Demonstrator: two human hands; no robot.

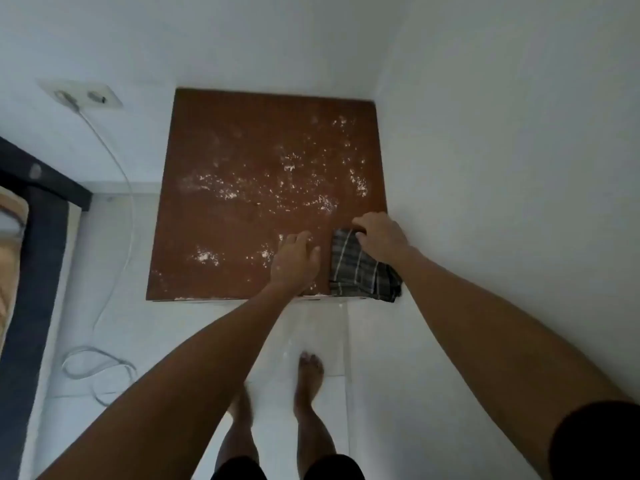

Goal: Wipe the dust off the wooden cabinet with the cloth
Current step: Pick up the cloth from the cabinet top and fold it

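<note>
The light is dim and flat, with a grey-green cast over the white walls (pixel 502 133) and no hard shadows anywhere. The brown cabinet top (pixel 242 140) carries a soft pale sheen around its middle. The whole picture is soft and smeared, with little fine detail. Wide-angle bending stretches the forearms toward 5 and 7 o'clock and tilts the bed frame (pixel 31 258) at 9 o'clock.

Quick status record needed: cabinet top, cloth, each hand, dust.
cabinet top: brown, set in the wall corner
dust: white specks over the middle and near-left areas
cloth: dark plaid, bunched at the near right corner
right hand: on the cloth's far end, fingers curled over it
left hand: flat on the wood beside the cloth
</note>
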